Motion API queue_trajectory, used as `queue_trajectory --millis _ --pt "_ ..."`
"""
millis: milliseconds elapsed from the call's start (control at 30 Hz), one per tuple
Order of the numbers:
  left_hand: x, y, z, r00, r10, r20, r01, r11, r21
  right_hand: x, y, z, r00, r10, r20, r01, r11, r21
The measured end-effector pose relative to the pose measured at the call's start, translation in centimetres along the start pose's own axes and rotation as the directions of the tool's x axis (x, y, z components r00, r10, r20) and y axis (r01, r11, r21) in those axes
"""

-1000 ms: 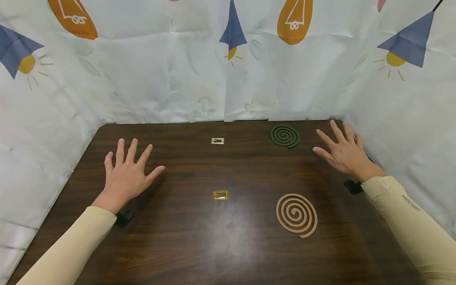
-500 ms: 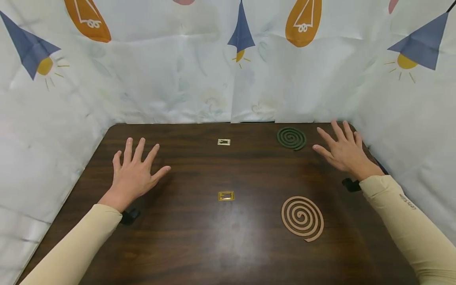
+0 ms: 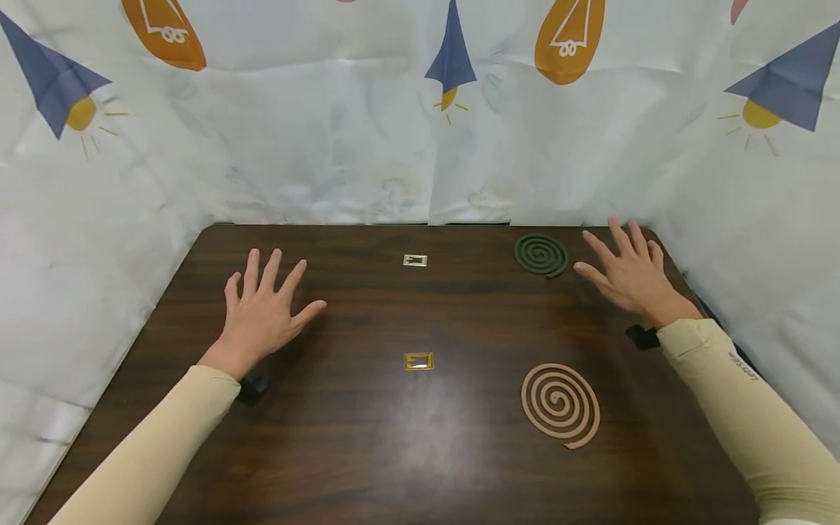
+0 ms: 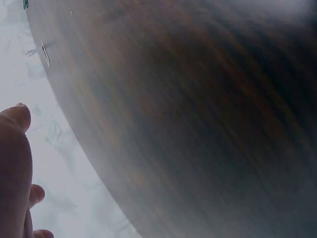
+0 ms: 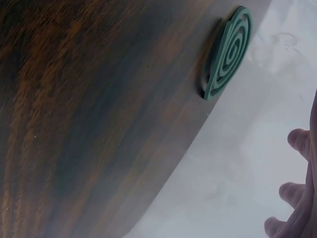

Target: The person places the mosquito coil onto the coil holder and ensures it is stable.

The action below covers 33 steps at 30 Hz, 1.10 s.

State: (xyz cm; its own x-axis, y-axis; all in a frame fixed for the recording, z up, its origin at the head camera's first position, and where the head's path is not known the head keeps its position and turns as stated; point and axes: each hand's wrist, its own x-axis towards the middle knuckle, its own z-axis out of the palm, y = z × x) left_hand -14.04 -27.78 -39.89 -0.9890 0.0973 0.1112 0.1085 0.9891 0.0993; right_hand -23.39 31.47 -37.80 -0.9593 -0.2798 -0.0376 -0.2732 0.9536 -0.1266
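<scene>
My left hand [image 3: 259, 317], fingers spread, hovers over the left part of the dark wooden table and holds nothing. At the far right, my right hand [image 3: 633, 277] is also spread with nothing in it; its thumb points toward a green mosquito coil [image 3: 541, 254]. In the right wrist view that green coil [image 5: 230, 54] lies flat near the table's back edge. A tan mosquito coil [image 3: 561, 405] lies nearer the front. Left of the coils are two small flat metal stands with cut-out tongues: a silver one [image 3: 415, 260] at the back and a gold one [image 3: 418, 362] closer in.
The brown wood-grain table [image 3: 367, 306] has rounded back corners. A white curtain [image 3: 295, 146] printed with lamps and bulbs surrounds it at the back and both sides. Small black wrist cameras [image 3: 252, 390] sit under the wrists. Light glares on the table's front middle.
The head view has shifted, so the table and its items appear slightly further right. My left hand has drifted a little to the right. My right hand has barely moved.
</scene>
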Motion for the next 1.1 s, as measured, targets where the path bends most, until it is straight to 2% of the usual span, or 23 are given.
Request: queue_trajectory --millis 433,1100 --pt "2.3 1.4 1.5 0.998 0.043 0.05 -0.042 0.999 -0.031 0.5 0.6 0.5 0.999 -0.003 -0.041 0.003 1.0 0.01" --pt "4.9 3.8 2.6 0.991 0.093 0.098 -0.085 0.994 -0.075 2.8 0.5 1.2 1.0 -0.003 0.005 0.003 1.0 0.014"
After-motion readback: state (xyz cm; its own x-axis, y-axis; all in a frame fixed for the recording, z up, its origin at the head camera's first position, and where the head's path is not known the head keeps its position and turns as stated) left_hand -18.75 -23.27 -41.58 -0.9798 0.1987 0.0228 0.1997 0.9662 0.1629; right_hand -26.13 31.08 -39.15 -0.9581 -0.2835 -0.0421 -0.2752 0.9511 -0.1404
